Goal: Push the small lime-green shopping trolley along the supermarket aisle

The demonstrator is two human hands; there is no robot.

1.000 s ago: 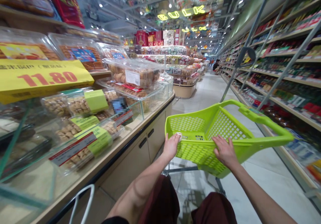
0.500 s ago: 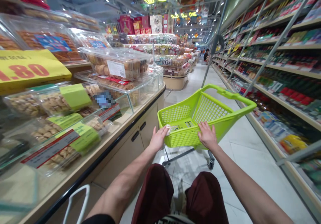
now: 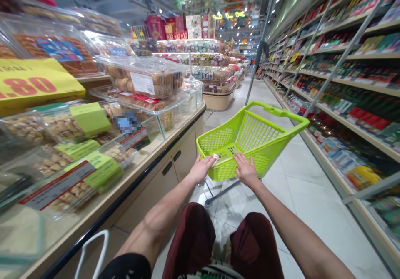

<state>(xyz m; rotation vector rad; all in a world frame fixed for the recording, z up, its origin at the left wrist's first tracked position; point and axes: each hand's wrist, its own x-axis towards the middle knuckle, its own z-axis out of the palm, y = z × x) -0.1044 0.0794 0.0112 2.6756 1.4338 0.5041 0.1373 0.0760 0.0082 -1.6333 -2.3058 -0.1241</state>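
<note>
A bright green plastic shopping cart [image 3: 272, 140] stands in front of my knees, its basket angled with the handle toward the right. At the basket's near left corner, my left hand [image 3: 201, 169] is closed on a small crumpled white tissue [image 3: 215, 157], pressing it to the rim. The fingers of my right hand [image 3: 246, 169] hook over the near rim, a little right of the left hand, with the thumb apart. Inside the basket I see only its perforated floor and walls.
On the left runs a glass-edged display counter [image 3: 159, 143] with packaged snacks [image 3: 146, 79] and a yellow price sign [image 3: 37, 83]. Stocked shelves [image 3: 353, 87] line the right. A grey pole [image 3: 258, 58] rises behind the cart. Tiled floor [image 3: 308, 204] lies between.
My right hand has slid left along the rim, closer to the left hand. The left hand with the tissue has shifted slightly right. The cart's handle end has swung a little left.
</note>
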